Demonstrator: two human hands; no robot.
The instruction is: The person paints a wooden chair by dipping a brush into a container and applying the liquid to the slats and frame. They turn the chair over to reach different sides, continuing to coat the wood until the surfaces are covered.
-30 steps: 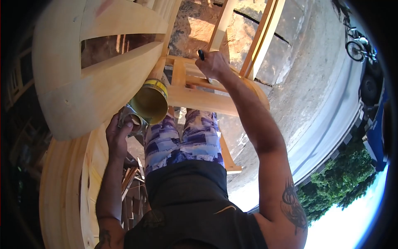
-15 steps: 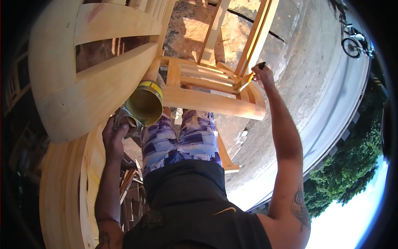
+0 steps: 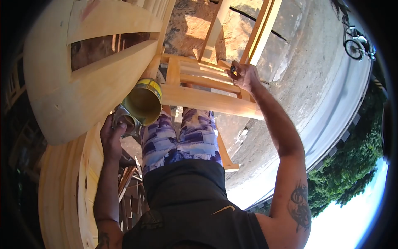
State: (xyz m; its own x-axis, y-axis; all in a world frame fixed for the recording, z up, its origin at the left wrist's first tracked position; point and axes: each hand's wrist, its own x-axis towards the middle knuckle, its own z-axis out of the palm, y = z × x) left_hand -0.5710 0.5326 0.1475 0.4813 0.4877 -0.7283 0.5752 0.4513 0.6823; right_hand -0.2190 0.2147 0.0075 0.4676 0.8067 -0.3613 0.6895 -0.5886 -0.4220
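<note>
Two hands showing, both occupied. The left hand (image 3: 112, 135) is grasping one silvery, crumpled-looking holder (image 3: 133, 121), fingers curling around it; its exact makeup is unclear. One can (image 3: 143, 101) with a yellow band is sitting right against that holder, its single round mouth facing the camera, its wall touching or nearly touching the curved wooden panel (image 3: 89, 93); cannot tell which.

The right hand (image 3: 247, 77) is clenching around one brush (image 3: 234, 70), only its dark-and-yellow handle showing; the bristles are hidden, so contact with wood cannot be told. It is hovering over or resting on the one slatted wooden frame (image 3: 209, 99), near its far right corner. One wide rail is running across the frame's near side; the slats are partly hidden, so no sure count.

Two long wooden bars (image 3: 214, 33) (image 3: 260, 33) are extending beyond the frame. Two legs in patterned shorts (image 3: 178, 143) are showing below it. One motorcycle (image 3: 355, 46) is standing well apart, upper right.
</note>
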